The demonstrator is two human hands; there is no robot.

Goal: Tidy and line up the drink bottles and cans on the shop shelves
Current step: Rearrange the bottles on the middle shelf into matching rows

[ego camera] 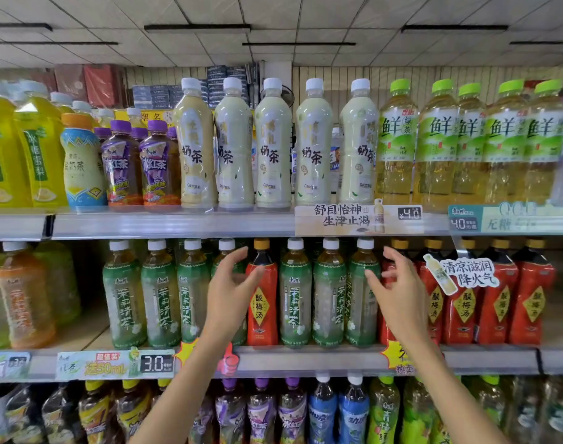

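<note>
Left hand [230,285] spread beside red bottle [263,315], right hand [398,293] spread, empty

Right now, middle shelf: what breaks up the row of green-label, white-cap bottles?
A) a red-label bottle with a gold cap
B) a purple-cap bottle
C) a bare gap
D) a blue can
A: a gold-capped red-label bottle stands among the green-label bottles, right by the open left hand.
</note>
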